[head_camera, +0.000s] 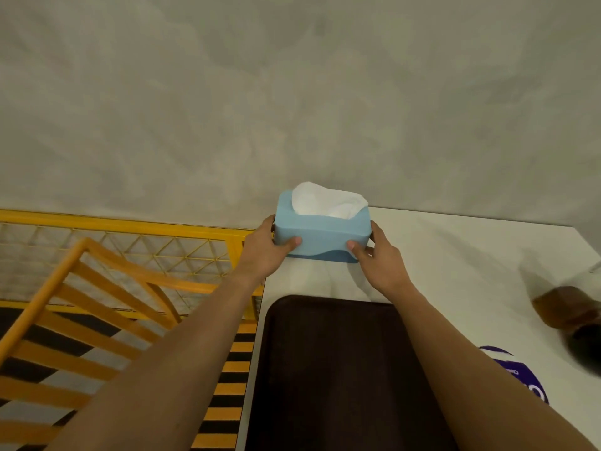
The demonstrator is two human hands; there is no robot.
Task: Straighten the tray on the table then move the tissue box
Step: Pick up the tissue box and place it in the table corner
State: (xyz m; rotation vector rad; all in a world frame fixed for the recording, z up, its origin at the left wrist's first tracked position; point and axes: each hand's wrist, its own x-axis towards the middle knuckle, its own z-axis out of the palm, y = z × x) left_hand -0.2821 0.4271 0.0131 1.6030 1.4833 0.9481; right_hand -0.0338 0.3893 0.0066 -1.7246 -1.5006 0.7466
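Fingers (291, 241) of my left hand (263, 252) wrap the left end of the blue tissue box (322, 232), thumb pressed on its near face, and my right hand (379, 257) clamps the right end the same way, thumb on the near face, other fingers round the far side where I cannot see them. Between both hands, the box sits at the far left corner of the white table (471, 255), close against the grey wall (292, 92), with white tissue (328, 200) bulging from its open top; I cannot tell whether its base touches the tabletop. Near me, the dark brown tray (341, 369) lies flat on the table, its long sides running roughly parallel to the table's left edge, apart from the box. Right of the tray are a purple-and-white label (520, 375) and a blurred brown object (572, 310). Left of the table stands a yellow railing (113, 226) over black-and-yellow striped flooring (231, 395).
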